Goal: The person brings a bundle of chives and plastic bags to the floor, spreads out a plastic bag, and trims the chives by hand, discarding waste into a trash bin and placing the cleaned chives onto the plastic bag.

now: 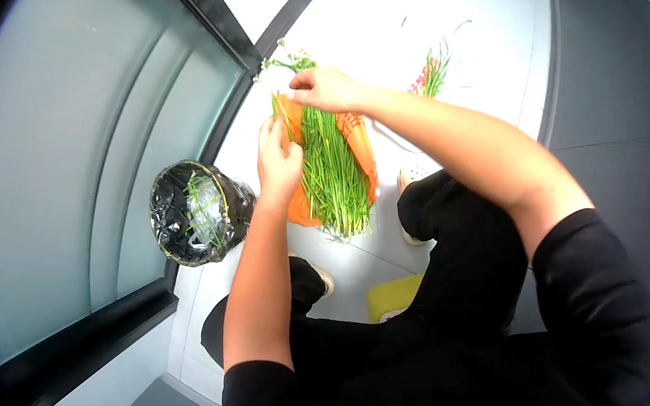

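Note:
A thick bundle of green garlic chives (pixel 331 173) lies lengthwise on an orange plastic bag (pixel 360 149) on the floor. White flower heads (pixel 298 61) show at its far end. My left hand (pixel 279 162) is closed on thin chive stalks at the bag's left edge, which rise from between its fingers. My right hand (pixel 327 90) is over the far end of the bundle, its fingers bent together near those stalk tips. What lies between the right fingertips, if anything, is too small to make out.
A bin (pixel 237 206) lined with a black bag, with green scraps inside, stands left of the bundle by the frosted glass panel (pixel 110 133). More chives (pixel 433 76) lie on red-patterned material at the right. A yellow-green stool (pixel 393 296) is under me.

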`<action>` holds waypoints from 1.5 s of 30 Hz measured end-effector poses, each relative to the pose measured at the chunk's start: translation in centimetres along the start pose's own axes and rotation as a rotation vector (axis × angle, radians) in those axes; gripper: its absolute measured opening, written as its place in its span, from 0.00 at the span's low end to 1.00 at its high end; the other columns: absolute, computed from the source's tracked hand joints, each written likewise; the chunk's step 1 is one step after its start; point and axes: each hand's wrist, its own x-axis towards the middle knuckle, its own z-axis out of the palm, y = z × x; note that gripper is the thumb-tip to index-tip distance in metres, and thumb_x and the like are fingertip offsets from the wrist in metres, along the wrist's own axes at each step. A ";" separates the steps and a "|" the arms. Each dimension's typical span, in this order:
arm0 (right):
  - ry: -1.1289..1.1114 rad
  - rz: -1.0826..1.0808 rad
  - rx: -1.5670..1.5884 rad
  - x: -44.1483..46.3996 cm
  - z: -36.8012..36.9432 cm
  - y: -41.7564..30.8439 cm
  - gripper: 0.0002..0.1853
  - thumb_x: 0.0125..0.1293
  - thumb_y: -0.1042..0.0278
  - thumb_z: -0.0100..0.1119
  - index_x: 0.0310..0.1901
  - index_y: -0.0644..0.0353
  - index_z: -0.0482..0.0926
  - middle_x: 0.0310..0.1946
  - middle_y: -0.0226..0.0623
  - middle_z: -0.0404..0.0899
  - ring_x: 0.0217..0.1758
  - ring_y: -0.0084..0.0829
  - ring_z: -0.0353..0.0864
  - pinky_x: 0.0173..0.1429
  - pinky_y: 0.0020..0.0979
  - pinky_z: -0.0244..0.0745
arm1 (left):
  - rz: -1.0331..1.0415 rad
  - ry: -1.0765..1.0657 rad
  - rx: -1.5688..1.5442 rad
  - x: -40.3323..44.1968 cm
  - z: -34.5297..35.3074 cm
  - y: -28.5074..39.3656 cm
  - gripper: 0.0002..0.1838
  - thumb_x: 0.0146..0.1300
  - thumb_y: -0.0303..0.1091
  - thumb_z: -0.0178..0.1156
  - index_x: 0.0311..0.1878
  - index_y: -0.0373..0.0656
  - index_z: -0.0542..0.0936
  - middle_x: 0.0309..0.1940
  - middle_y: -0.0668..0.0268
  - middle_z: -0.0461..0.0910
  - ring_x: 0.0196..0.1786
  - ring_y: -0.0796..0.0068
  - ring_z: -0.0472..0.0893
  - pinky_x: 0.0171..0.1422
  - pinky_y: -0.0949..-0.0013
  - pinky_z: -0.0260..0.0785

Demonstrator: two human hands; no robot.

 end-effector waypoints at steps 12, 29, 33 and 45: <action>0.011 -0.142 0.472 -7.1 -2.4 -9.8 0.10 0.62 0.67 0.50 0.34 0.66 0.76 0.22 0.29 0.75 0.27 0.18 0.73 0.34 0.23 0.69 | 0.161 0.250 -0.208 -2.5 -9.1 11.3 0.07 0.52 0.22 0.56 0.36 0.36 0.73 0.33 0.63 0.72 0.33 0.76 0.72 0.38 0.75 0.67; -0.223 -0.098 0.318 -8.1 -2.3 -9.8 0.08 0.62 0.71 0.51 0.34 0.68 0.75 0.21 0.28 0.73 0.23 0.16 0.72 0.29 0.20 0.70 | 0.063 -0.089 -0.105 -1.1 -11.4 11.5 0.05 0.56 0.27 0.59 0.32 0.35 0.77 0.23 0.71 0.72 0.25 0.85 0.66 0.30 0.80 0.60; -0.213 -0.104 0.261 -8.3 -3.2 -10.3 0.09 0.62 0.70 0.51 0.33 0.67 0.75 0.20 0.27 0.73 0.23 0.16 0.72 0.29 0.21 0.69 | 0.060 0.080 -0.124 -0.8 -12.0 9.9 0.04 0.58 0.28 0.58 0.32 0.37 0.76 0.23 0.76 0.70 0.26 0.88 0.65 0.31 0.82 0.59; -0.377 0.086 0.683 -7.6 -3.1 -8.3 0.10 0.58 0.69 0.49 0.30 0.67 0.77 0.17 0.29 0.71 0.19 0.20 0.71 0.27 0.21 0.68 | -0.480 0.168 0.921 -2.0 -19.1 0.9 0.13 0.54 0.42 0.58 0.37 0.44 0.80 0.42 0.56 0.76 0.44 0.57 0.76 0.47 0.61 0.68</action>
